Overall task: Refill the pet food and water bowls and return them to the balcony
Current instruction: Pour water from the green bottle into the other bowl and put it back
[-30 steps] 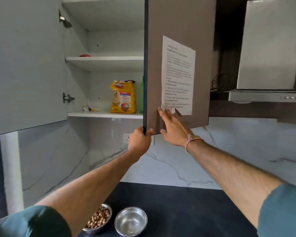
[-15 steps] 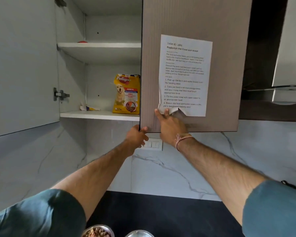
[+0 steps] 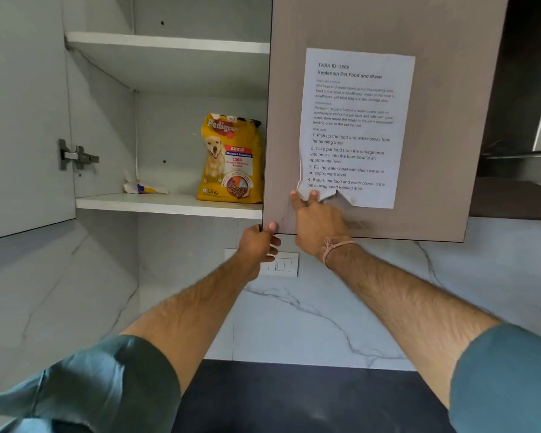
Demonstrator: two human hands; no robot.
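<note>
The left hand (image 3: 256, 242) grips the lower corner of the cabinet door (image 3: 444, 120), fingers curled round its edge and thumb on the front. Just right of this grip, the right hand (image 3: 319, 223) lies flat on the door, with straight fingers touching the torn bottom corner of the paper sheet (image 3: 353, 126). The pet food bag (image 3: 230, 159) stands upright on the shelf (image 3: 169, 206), above the grip and slightly to its left.

Head camera looks upward, apparently close, at cabinet door (image 3: 444, 135).
</note>
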